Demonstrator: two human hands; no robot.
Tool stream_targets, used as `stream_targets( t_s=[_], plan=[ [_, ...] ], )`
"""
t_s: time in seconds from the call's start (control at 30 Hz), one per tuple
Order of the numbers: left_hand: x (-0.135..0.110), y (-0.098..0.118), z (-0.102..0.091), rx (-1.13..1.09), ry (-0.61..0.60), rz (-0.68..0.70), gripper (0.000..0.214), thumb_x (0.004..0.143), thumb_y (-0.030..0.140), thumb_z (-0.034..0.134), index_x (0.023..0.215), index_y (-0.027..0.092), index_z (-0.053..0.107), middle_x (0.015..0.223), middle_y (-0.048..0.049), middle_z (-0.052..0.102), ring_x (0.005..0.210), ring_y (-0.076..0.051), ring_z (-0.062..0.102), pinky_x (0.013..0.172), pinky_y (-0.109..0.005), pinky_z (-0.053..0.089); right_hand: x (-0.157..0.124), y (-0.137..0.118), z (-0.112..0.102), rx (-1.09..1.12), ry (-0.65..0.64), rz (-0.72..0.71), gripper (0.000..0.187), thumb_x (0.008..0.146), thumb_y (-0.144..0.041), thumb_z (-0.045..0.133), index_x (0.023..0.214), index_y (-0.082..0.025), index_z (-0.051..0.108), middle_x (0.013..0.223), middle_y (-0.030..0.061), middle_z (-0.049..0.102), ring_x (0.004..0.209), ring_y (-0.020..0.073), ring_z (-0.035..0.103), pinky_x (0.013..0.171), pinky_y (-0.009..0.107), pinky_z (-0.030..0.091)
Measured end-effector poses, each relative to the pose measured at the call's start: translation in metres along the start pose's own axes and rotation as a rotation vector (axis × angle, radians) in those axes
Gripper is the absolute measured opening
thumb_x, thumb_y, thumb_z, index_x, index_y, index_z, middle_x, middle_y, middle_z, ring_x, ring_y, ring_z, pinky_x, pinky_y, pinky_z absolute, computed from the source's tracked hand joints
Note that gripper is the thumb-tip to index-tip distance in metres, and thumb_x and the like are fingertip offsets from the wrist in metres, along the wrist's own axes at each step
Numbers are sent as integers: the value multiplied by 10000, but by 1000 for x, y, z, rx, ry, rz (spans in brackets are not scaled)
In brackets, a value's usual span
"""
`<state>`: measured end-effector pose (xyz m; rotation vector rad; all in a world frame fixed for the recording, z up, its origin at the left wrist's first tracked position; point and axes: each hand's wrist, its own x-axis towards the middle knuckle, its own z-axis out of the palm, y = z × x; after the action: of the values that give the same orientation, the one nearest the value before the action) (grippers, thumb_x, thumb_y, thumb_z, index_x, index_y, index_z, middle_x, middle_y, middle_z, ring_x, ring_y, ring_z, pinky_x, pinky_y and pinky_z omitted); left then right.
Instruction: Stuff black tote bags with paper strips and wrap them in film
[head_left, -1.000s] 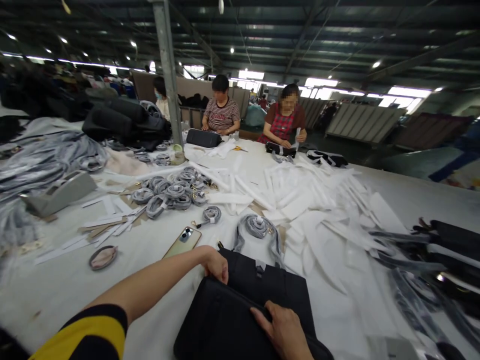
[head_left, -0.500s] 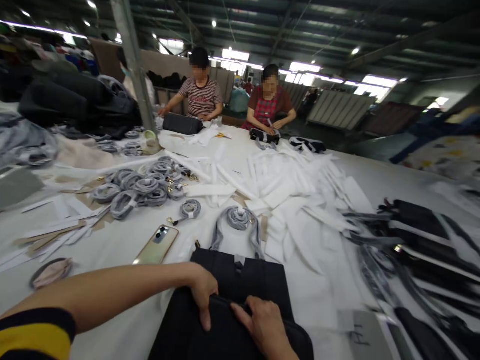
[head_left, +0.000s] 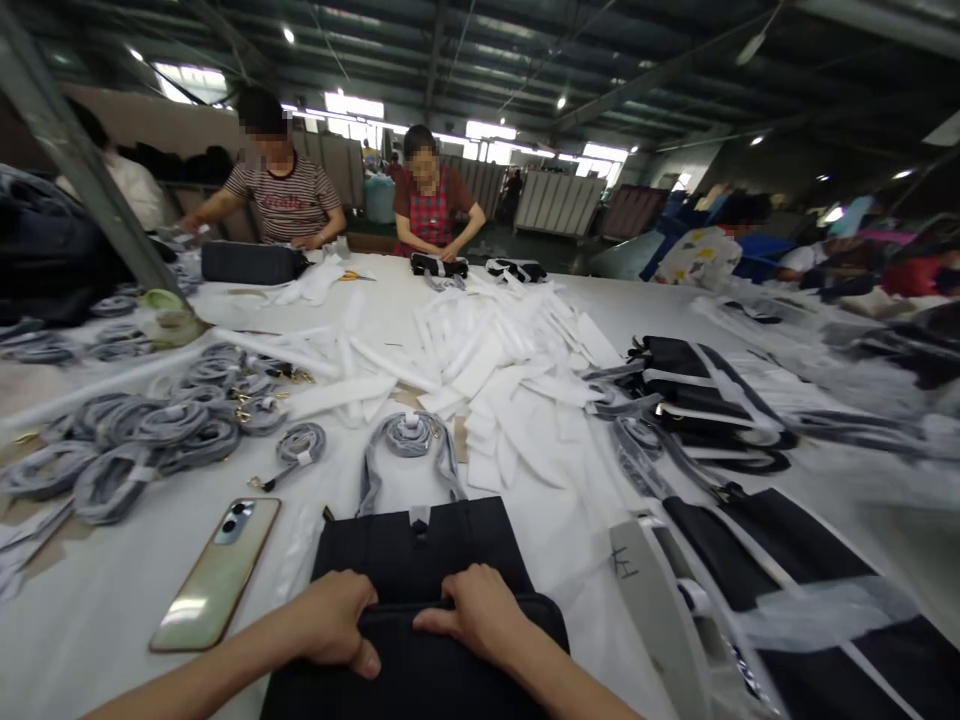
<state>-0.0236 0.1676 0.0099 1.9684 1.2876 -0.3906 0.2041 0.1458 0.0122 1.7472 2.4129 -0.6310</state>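
Observation:
A black handbag [head_left: 427, 660] lies in front of me, its flap [head_left: 465, 535] spread away from me on the table. My left hand [head_left: 337, 620] grips the bag's opening edge on the left, thumb on the near face and fingers tucked over the rim. On the same edge farther right, my right hand [head_left: 480, 610] also has hold, its thumb pointing left. Beyond the flap a grey handle strap [head_left: 369, 470] arches around a coiled grey strap [head_left: 409, 434]. The fingertips inside the bag are hidden.
A phone [head_left: 217, 575] lies to the left, near several coiled grey straps [head_left: 150, 430]. White padding strips [head_left: 510, 400] heap up mid-table. Wrapped black bags [head_left: 810, 560] and a grey box-like piece [head_left: 652, 600] are at right. Two co-workers [head_left: 435, 205] handle black bags across the table.
My view has swung to the right. My left hand has shifted left along the bag's edge, and my right hand now reaches over the rim. The hands are farther apart.

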Motion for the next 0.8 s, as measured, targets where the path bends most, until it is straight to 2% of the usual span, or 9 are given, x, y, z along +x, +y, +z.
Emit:
stream_targets(
  t_s=[0.1, 0.17, 0.27, 0.37, 0.5, 0.57, 0.67, 0.77, 0.8],
  plan=[
    [2, 2, -4, -10, -13, -16, 340, 504, 468, 745, 750, 236, 709, 786, -43, 735, 742, -291, 680, 575, -307, 449, -2, -4, 14, 29, 132, 44, 423, 819, -611, 566, 860, -218, 716, 811, 71, 728, 797, 243, 685, 725, 302, 504],
    [1, 3, -6, -14, 6, -27, 358, 484, 479, 758, 739, 232, 710, 782, -53, 733, 747, -307, 679, 585, -321, 461, -5, -10, 24, 16, 268, -51, 325, 875, -454, 565, 1061, -213, 679, 1060, 105, 703, 988, 260, 651, 862, 351, 494],
    [-2, 6, -5, -8, 44, -32, 379, 467, 489, 770, 727, 220, 711, 780, -76, 730, 753, -332, 679, 620, -355, 482, -4, -21, 38, -1, 396, -217, 536, 891, -412, 532, 1369, -178, 469, 1447, 138, 425, 1325, 305, 396, 1079, 453, 341],
    [-4, 8, -2, -5, 98, -32, 436, 453, 487, 783, 778, 205, 713, 829, -101, 728, 796, -353, 675, 676, -392, 499, 1, -29, 47, 21, 359, -173, 684, 900, -521, 468, 1459, -158, 320, 1529, 135, 252, 1399, 319, 245, 1120, 491, 268],
    [-11, 9, 0, -49, 204, -8, 474, 471, 458, 795, 846, 184, 699, 877, -127, 713, 843, -373, 663, 720, -426, 508, 8, -34, 49, 12, 285, -109, 625, 947, -524, 335, 1456, -162, 331, 1538, 128, 222, 1413, 304, 210, 1134, 502, 205],
    [-24, 7, 3, -86, 286, 9, 421, 592, 434, 741, 939, 206, 675, 953, -114, 703, 926, -347, 648, 794, -417, 498, 10, -36, 47, -7, 264, -102, 611, 953, -511, 316, 1451, -158, 341, 1536, 131, 228, 1414, 303, 208, 1133, 506, 190],
    [-58, -4, 26, -241, 588, -81, 278, 847, 420, 481, 996, 235, 626, 1034, -88, 679, 1032, -271, 610, 928, -380, 442, 12, -39, 44, -41, 235, -96, 617, 957, -504, 286, 1445, -133, 351, 1526, 150, 254, 1410, 306, 218, 1128, 501, 180],
    [-99, -23, 85, -653, 1038, -353, 370, 889, 538, 356, 854, 238, 571, 829, -53, 666, 848, -236, 637, 853, -357, 479, 14, -43, 41, -66, 231, -92, 629, 956, -511, 264, 1442, -121, 353, 1527, 161, 250, 1410, 306, 216, 1128, 495, 156],
    [-109, -29, 112, -837, 1115, -434, 391, 867, 593, 371, 825, 242, 540, 749, -35, 640, 770, -230, 635, 795, -356, 499, 14, -44, 41, -72, 230, -90, 632, 955, -511, 262, 1442, -118, 353, 1529, 163, 244, 1410, 306, 213, 1128, 494, 146]
  ],
)
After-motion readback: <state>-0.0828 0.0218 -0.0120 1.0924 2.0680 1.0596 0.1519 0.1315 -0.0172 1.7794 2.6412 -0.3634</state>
